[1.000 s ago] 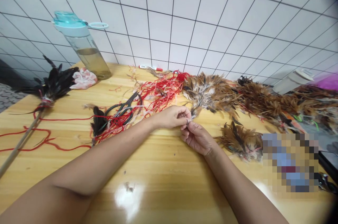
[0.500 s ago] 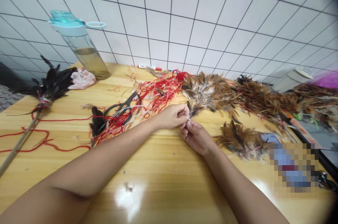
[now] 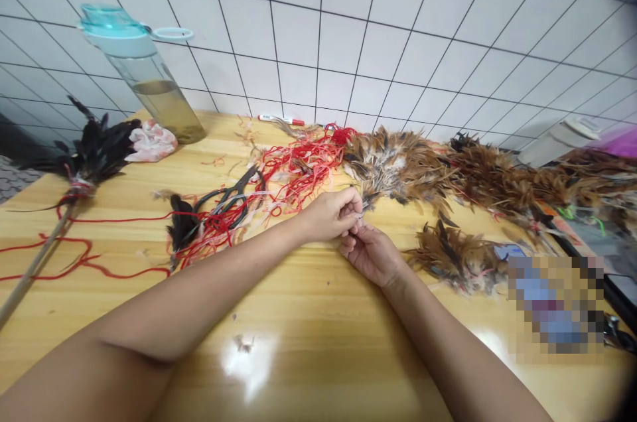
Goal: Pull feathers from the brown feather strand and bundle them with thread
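A white tile wall (image 3: 318, 30) with black grout rises behind a glossy yellow wooden tabletop (image 3: 279, 316), and a patch of grey patterned floor (image 3: 20, 180) shows past its left edge. A mosaic blur (image 3: 555, 306) hides whatever lies at the right, and the feathers there run off the frame.

The far edge of the tabletop meets the wall. A water bottle (image 3: 149, 83), a pink cloth (image 3: 152, 142), and a feather duster (image 3: 92, 156) on a stick stand or lie along the left. A red-string tangle (image 3: 298, 166) wraps around black scissors (image 3: 231, 200).

The forearms lie across the near wood, over a bright glare. Both hands (image 3: 355, 223) are closed into a pinch at the edge of a brown feather bunch (image 3: 398, 166), their fingertips meeting on a thin pale strand (image 3: 357, 215) (too fine to identify). A smaller feather bunch (image 3: 455, 259) sits just right of the right hand.
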### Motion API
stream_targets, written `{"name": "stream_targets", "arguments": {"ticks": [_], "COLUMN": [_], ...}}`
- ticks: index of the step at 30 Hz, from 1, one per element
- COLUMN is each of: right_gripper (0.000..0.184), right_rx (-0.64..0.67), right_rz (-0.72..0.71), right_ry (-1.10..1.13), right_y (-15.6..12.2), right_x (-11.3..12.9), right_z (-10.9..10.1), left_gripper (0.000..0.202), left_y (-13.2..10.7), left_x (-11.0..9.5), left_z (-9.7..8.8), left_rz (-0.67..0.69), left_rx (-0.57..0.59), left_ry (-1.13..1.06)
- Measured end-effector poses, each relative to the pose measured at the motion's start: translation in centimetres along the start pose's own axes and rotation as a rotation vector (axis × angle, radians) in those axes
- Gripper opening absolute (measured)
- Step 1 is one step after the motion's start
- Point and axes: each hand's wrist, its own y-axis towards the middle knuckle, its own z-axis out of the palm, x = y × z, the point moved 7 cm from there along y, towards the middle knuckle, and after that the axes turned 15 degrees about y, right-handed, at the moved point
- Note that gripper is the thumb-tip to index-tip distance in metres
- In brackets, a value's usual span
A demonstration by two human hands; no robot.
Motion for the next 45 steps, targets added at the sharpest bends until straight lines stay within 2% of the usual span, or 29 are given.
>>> {"name": "stream_targets", "arguments": {"ticks": [9, 16, 21, 24, 27, 32, 41, 45], "right_gripper": [0.015, 0.023, 0.028, 0.032, 0.030, 0.027, 0.030, 0.029], "right_rx": [-0.040, -0.170, -0.200, -0.194, -0.184, -0.175, -0.242, -0.291], "right_rz": [-0.008, -0.079, -0.099, -0.050, 0.008, -0.036, -0.141, -0.150], "right_ry": [-0.028, -0.142, -0.167, -0.121, -0.097, -0.168, -0.273, -0.323], "right_y": [-0.2, -0.5, -0.7, -0.7, -0.6, -0.6, -0.4, -0.5], "right_x": [0.0, 0.2, 0.5, 0.7, 0.7, 0.7, 0.7, 0.6], "right_z": [0.2, -0.1, 0.0, 0.1, 0.1, 0.0, -0.1, -0.1], "left_gripper": [0.006, 0.011, 0.011, 0.011, 0.011, 0.013, 0.029, 0.031], "left_y": [0.0, 0.0, 0.0, 0.0, -0.1, -0.4, -0.5, -0.3], "left_x": [0.6, 1.7, 2.0, 2.2, 2.2, 2.3, 1.9, 2.1], "left_z": [0.5, 1.2, 1.7, 1.4, 1.2, 1.3, 1.4, 1.3], "left_rz": [-0.061, -0.171, -0.169, -0.177, -0.170, -0.174, -0.190, -0.200], "left_rx": [0.116, 0.168, 0.215, 0.213, 0.264, 0.338, 0.293, 0.235], "left_ry": [-0.233, -0.550, -0.663, -0.671, -0.695, -0.687, -0.523, -0.450]}}
